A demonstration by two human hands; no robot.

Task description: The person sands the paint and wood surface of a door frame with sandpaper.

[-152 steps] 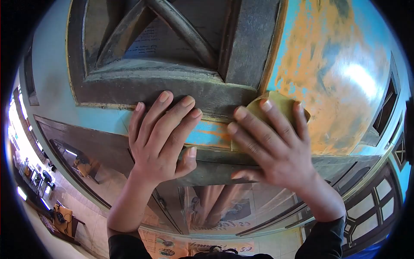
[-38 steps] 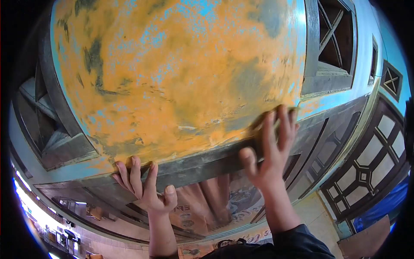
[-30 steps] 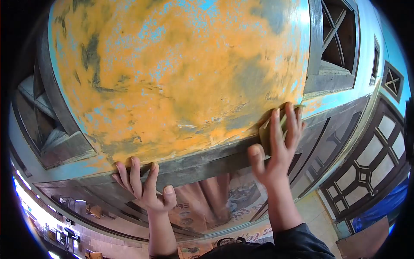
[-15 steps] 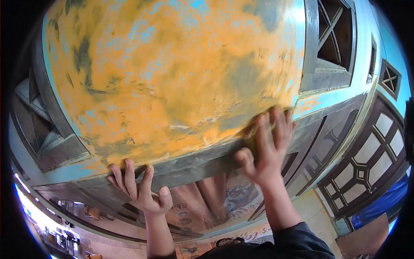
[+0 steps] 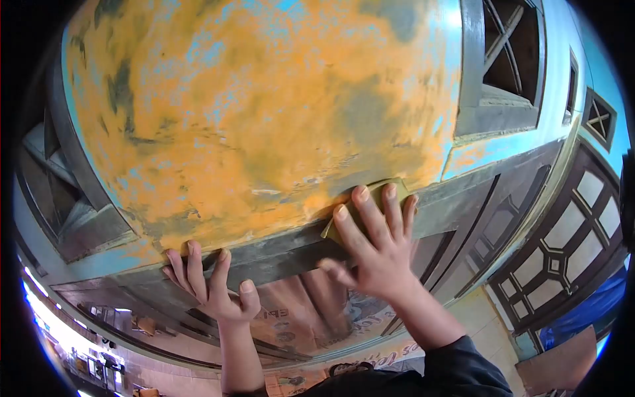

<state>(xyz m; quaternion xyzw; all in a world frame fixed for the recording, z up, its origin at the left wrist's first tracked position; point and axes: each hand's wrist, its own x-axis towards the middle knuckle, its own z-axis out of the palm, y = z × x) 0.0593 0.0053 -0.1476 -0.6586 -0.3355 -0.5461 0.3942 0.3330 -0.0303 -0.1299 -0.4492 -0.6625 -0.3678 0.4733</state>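
Note:
A wall panel (image 5: 278,126) with worn orange paint, blue specks and grey patches fills the upper middle of the head view. Under the palm and fingers of my right hand (image 5: 377,248) is a piece of olive-brown sandpaper (image 5: 395,188), pressed flat on the panel's lower edge where it meets the dark wooden frame (image 5: 288,253). My left hand (image 5: 215,288) rests on the left part of this frame, fingers spread and fingertips at the panel's lower edge, with nothing in it. Part of the sandpaper is hidden behind my right fingers.
Window openings with crossed bars flank the panel, one at the right (image 5: 506,49) and one at the left (image 5: 56,192). Below the frame is glass (image 5: 297,308) with printed sheets showing in it. A panelled door (image 5: 562,245) and a blue cover (image 5: 585,298) are at the far right.
My right hand has slid left and slightly down along the panel's lower edge with the sandpaper. My left hand stays in nearly the same place on the frame.

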